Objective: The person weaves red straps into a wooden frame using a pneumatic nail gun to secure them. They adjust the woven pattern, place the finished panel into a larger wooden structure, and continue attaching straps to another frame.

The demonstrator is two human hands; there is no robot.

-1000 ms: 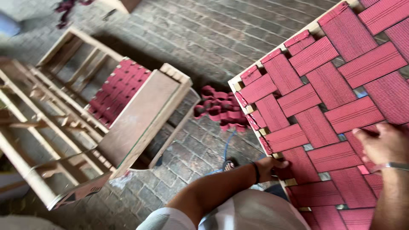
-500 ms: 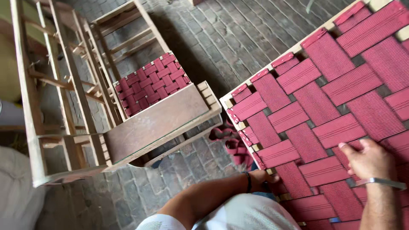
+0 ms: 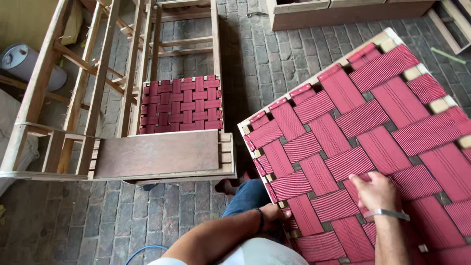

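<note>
Furniture workshop — bare wooden chair frames (image 3: 73, 93), red woven seats (image 3: 181, 104), brick floor (image 3: 265, 64)

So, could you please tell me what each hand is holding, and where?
The left hand grips the woven red seat panel at its near wooden edge. The right hand presses flat on the webbing, fingers seemingly pinching a strap.

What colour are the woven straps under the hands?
Dark red woven straps, ribbed, in a basket-weave pattern; head view shows them.

The left hand (image 3: 273, 214) curls its fingers closed at the end of a forearm angled across the body, while the right hand (image 3: 377, 190) lies palm-down, fingers bent.
</note>
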